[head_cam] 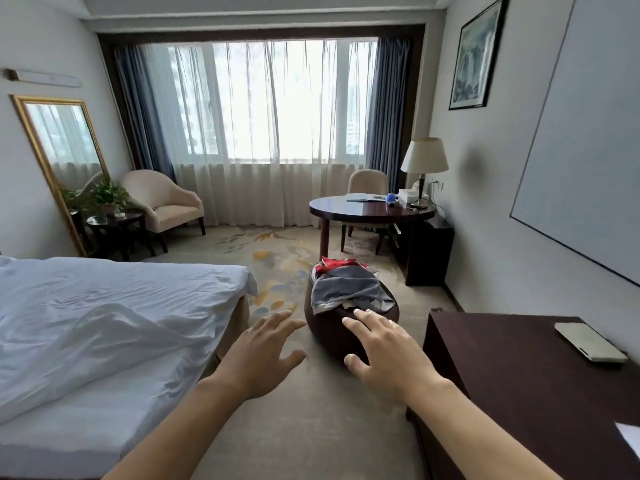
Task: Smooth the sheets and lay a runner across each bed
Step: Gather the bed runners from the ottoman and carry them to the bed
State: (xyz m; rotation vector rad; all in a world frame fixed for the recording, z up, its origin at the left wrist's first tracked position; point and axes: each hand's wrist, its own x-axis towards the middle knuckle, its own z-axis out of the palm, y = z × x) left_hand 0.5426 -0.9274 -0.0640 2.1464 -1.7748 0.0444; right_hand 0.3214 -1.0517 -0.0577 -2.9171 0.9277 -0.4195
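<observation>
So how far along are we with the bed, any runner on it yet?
Nothing looks finished. The white bed sheet is rumpled, with a raised fold near its edge, and no runner lies across it. Both hands are empty and open: the left hand and right hand reach toward the dark brown round ottoman holding the grey and red folded fabric, possibly the runners. Smoothing and laying remain.

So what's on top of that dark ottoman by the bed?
A crumpled grey cloth covers the ottoman, with red fabric behind it. Anything beneath them is hidden.
</observation>
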